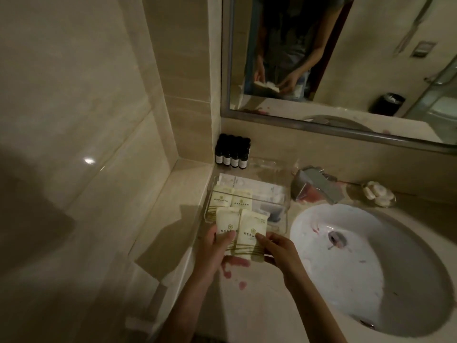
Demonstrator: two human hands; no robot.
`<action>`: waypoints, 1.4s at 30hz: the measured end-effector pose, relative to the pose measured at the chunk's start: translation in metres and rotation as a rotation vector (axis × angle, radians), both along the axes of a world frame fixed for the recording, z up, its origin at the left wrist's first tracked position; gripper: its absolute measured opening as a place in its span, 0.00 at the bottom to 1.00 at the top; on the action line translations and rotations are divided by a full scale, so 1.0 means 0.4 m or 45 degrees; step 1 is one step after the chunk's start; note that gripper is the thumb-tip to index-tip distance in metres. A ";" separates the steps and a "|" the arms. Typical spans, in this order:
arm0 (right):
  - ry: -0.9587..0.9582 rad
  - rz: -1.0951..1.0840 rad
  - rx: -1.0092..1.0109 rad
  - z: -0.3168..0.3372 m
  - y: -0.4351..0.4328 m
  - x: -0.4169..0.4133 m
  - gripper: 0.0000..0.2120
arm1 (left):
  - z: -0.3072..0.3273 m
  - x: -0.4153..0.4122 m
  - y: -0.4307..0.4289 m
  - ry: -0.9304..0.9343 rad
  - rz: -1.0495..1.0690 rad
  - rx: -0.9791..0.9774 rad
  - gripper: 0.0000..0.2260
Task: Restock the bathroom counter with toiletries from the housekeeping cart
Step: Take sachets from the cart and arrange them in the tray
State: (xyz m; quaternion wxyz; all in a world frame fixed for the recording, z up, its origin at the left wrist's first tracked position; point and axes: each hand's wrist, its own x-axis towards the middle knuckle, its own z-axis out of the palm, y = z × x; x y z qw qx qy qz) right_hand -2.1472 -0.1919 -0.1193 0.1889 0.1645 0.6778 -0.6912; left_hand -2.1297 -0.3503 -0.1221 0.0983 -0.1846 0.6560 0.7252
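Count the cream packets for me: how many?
4. Two lie side by side in the clear tray: the left packet and the right packet. Two more, the held packets, sit between left hand and right hand. Others may hide beneath.

Dim bathrm, beige tile wall (74,95) L, framed mirror (371,58) above white oval sink (358,268), chrome faucet (314,185).

Bare counter (267,300) before tray (284,214); bottles (231,154) crowd the corner.
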 end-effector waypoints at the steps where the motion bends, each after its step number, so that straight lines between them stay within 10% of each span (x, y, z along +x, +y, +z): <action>1: -0.007 -0.007 0.000 -0.005 0.000 -0.009 0.07 | -0.001 -0.012 0.002 -0.014 -0.011 -0.005 0.12; 42: -0.111 -0.136 0.817 -0.224 0.053 -0.279 0.11 | -0.157 -0.168 0.074 -0.082 -0.171 -0.547 0.19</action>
